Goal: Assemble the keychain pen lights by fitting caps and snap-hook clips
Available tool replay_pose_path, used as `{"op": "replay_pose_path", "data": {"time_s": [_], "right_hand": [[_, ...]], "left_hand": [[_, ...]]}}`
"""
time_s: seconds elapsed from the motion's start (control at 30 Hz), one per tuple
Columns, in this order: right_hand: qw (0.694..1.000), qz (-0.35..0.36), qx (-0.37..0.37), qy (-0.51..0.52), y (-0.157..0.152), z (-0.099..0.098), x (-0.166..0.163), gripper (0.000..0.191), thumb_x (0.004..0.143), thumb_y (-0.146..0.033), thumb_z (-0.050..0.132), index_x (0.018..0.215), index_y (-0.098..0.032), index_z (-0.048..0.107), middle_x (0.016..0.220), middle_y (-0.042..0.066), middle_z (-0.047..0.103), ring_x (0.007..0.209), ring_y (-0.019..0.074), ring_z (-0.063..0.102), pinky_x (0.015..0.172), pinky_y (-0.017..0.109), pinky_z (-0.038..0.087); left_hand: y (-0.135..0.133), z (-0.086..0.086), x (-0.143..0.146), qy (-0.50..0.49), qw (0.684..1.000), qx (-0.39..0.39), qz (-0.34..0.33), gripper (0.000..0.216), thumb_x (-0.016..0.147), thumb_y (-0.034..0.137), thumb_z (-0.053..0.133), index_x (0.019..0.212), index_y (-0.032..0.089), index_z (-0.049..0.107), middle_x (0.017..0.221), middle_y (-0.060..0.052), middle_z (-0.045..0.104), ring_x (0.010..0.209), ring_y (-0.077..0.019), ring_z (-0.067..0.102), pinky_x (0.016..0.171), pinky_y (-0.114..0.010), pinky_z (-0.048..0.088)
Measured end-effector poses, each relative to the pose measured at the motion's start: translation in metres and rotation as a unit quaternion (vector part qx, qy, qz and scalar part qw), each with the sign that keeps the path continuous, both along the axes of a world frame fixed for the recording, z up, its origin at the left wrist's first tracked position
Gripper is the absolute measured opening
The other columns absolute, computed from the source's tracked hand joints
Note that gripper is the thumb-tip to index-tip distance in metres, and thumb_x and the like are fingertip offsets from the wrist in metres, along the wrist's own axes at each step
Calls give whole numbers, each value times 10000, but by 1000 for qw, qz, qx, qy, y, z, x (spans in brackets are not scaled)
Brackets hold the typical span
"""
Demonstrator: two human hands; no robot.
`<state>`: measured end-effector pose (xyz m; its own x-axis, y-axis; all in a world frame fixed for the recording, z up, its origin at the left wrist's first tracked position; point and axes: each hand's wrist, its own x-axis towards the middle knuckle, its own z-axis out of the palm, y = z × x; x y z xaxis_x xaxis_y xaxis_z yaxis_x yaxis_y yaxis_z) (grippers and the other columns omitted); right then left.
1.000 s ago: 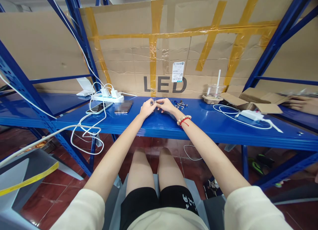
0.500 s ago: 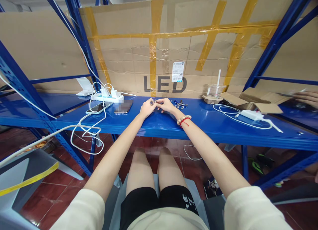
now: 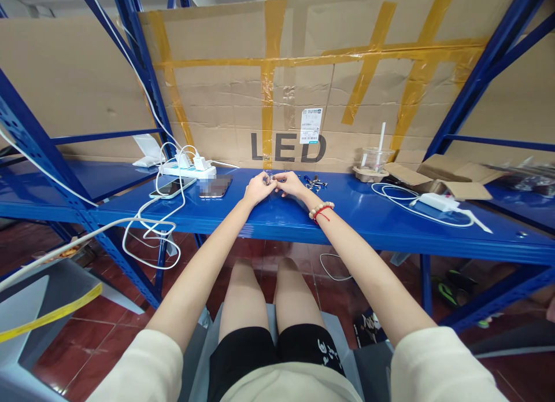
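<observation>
My left hand and my right hand meet over the blue shelf, fingertips almost touching. The fingers of both are bent and pinched together around something too small to make out. Just right of my right hand lies a small pile of shiny metal pieces, silver and dark blue; their kind is too small to tell. A beaded bracelet with a red string circles my right wrist. To the left of my left hand a dark phone rests flat on the shelf.
A white power strip with chargers, a second phone and looped white cables are on the left. Rightward stand a clear cup with a straw, a white adapter and an open carton. A large cardboard box backs the shelf.
My fingers have shifted slightly where they meet; both hands stay in place. At the far right, another person's hand has left the view.
</observation>
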<state>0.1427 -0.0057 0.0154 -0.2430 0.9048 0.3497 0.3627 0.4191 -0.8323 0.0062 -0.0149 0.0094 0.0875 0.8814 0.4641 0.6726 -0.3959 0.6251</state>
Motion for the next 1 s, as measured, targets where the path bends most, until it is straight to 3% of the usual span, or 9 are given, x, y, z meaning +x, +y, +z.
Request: {"op": "replay_pose_path", "data": {"time_s": [0.7, 1.0], "right_hand": [[1000, 2, -1, 1, 0, -1, 0, 94, 769, -156, 634, 835, -97, 666, 748, 53, 662, 522, 60, 551, 339, 98, 423], [1000, 15, 18, -11, -1, -1, 1, 144, 808, -202, 593, 716, -95, 619, 742, 57, 632, 536, 64, 531, 337, 107, 429]], "left_hand": [[0, 0, -1, 2, 1000, 3, 3, 230, 755, 430, 516, 710, 207, 482, 639, 6, 619, 703, -167, 584, 619, -254, 391], [-3, 2, -4, -33, 999, -19, 6, 342, 880, 454, 293, 725, 216, 483, 550, 15, 593, 717, -180, 596, 713, -288, 387]]}}
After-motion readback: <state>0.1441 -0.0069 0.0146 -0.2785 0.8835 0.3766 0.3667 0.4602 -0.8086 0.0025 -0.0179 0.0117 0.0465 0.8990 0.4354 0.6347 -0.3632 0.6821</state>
